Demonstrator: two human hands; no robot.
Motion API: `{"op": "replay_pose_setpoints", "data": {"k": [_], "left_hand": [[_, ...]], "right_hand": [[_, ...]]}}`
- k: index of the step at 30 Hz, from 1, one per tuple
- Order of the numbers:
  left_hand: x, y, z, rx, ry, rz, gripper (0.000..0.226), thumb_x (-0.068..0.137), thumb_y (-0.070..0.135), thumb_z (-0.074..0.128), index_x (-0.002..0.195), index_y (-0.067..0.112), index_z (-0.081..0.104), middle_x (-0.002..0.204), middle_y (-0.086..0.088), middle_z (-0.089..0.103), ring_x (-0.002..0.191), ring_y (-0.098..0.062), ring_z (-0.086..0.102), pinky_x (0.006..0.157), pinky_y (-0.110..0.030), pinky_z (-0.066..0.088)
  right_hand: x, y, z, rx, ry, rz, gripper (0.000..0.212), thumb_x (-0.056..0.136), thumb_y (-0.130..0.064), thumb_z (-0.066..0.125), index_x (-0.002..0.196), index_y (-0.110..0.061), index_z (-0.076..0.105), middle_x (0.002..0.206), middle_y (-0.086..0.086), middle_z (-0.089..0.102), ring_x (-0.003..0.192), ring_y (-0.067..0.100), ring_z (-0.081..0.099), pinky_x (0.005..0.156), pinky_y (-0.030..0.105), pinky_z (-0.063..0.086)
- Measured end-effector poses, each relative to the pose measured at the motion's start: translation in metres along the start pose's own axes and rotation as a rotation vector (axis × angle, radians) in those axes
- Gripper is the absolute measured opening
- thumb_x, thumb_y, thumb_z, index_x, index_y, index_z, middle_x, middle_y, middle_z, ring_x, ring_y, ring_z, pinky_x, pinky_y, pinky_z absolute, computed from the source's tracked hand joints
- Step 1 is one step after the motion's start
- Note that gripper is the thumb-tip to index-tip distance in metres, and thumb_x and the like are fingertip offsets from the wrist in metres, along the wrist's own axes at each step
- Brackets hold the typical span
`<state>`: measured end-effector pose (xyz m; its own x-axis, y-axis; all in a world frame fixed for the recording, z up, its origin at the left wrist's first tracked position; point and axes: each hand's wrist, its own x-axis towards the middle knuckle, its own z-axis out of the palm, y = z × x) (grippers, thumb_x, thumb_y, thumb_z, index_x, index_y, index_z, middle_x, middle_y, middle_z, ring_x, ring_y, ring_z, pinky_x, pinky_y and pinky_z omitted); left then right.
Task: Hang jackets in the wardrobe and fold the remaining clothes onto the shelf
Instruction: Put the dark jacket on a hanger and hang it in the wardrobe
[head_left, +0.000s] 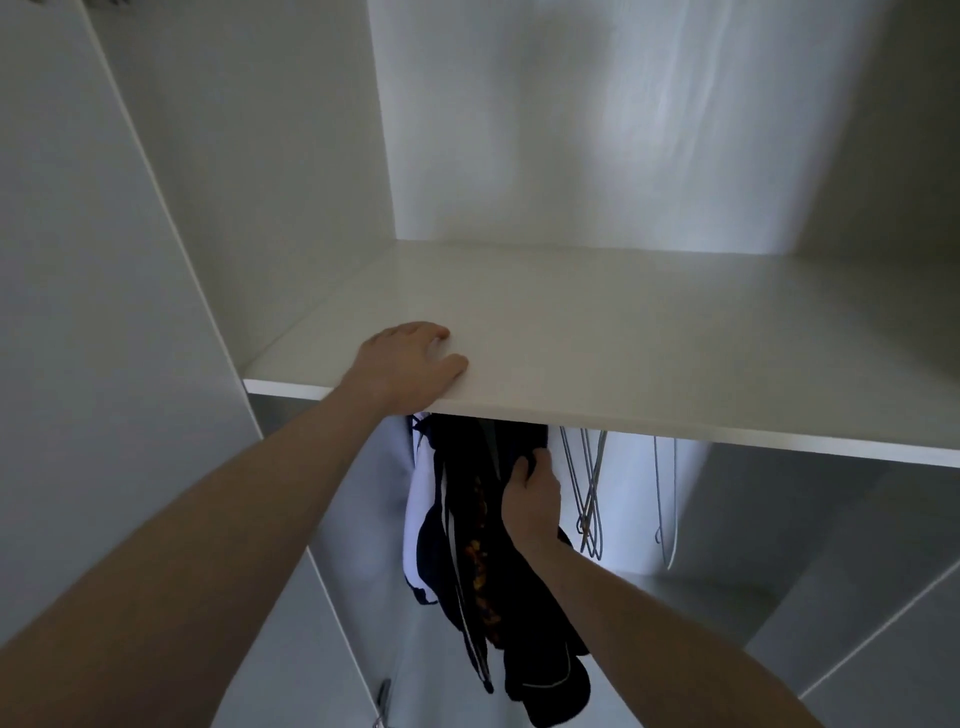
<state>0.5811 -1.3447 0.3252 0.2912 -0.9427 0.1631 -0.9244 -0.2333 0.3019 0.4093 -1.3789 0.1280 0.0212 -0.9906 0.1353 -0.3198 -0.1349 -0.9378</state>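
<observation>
My left hand (410, 364) lies flat on the white shelf (597, 332), palm down near its front edge, fingers relaxed and spread, gripping nothing. Below the shelf my right hand (530, 499) is up among the hanging clothes, fingers curled round a fold of the dark jacket (524, 613), pinching the cloth near its top, just under the shelf's front edge. That jacket hangs straight down below the shelf, its lower end bunched. Just left of it, also under the shelf, hang another dark garment with orange patches (480, 561) and a white-and-navy one (418, 530), all pressed close together. To the right of the jacket, still under the shelf, bare wire hangers (589, 493) dangle, with one more hanger (665, 499) farther right.
</observation>
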Motion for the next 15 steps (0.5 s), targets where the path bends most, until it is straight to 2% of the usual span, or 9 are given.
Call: {"op": "replay_pose_setpoints", "data": {"k": [4,7,10,13,15], "left_hand": [[0.002,-0.001,0.001,0.008,0.009,-0.009,0.078,0.077,0.07,0.035,0.146,0.034,0.047,0.157,0.005,0.043,0.143,-0.022,0.04,0.118,-0.041,0.028],[0.002,-0.003,0.002,0.015,0.017,-0.015,0.076,0.079,0.07,0.036,0.145,0.035,0.046,0.157,0.007,0.043,0.143,-0.021,0.04,0.117,-0.041,0.027],[0.001,-0.001,0.001,-0.004,0.013,-0.021,0.078,0.076,0.07,0.035,0.145,0.035,0.046,0.157,0.007,0.043,0.143,-0.021,0.039,0.117,-0.041,0.027],[0.001,-0.001,0.001,0.0,0.017,-0.013,0.075,0.08,0.069,0.038,0.146,0.035,0.046,0.157,0.008,0.042,0.143,-0.02,0.039,0.117,-0.041,0.028],[0.002,-0.002,0.002,0.011,0.026,-0.003,0.068,0.087,0.066,0.043,0.147,0.034,0.046,0.158,0.007,0.042,0.144,-0.021,0.039,0.117,-0.04,0.028]], "right_hand": [[0.025,-0.008,0.003,-0.067,-0.03,-0.002,0.012,0.106,-0.02,0.039,0.103,-0.016,0.05,0.078,0.001,0.061,0.07,0.025,0.061,0.056,0.029,0.037],[0.04,-0.006,0.009,-0.181,-0.144,-0.003,0.017,0.106,-0.021,0.038,0.116,-0.014,0.05,0.08,-0.002,0.058,0.07,0.022,0.057,0.063,0.032,0.039],[0.043,-0.002,0.017,-0.352,-0.313,0.013,0.021,0.106,-0.025,0.037,0.115,-0.011,0.049,0.089,0.007,0.061,0.079,0.03,0.059,0.069,0.037,0.046],[0.037,-0.002,0.026,-0.4,-0.362,0.013,0.025,0.107,-0.028,0.038,0.12,-0.012,0.052,0.103,0.012,0.064,0.096,0.037,0.063,0.075,0.036,0.045],[0.029,-0.002,0.032,-0.415,-0.407,-0.02,0.023,0.107,-0.033,0.04,0.113,-0.013,0.05,0.098,0.01,0.062,0.096,0.035,0.063,0.072,0.035,0.043]]}}
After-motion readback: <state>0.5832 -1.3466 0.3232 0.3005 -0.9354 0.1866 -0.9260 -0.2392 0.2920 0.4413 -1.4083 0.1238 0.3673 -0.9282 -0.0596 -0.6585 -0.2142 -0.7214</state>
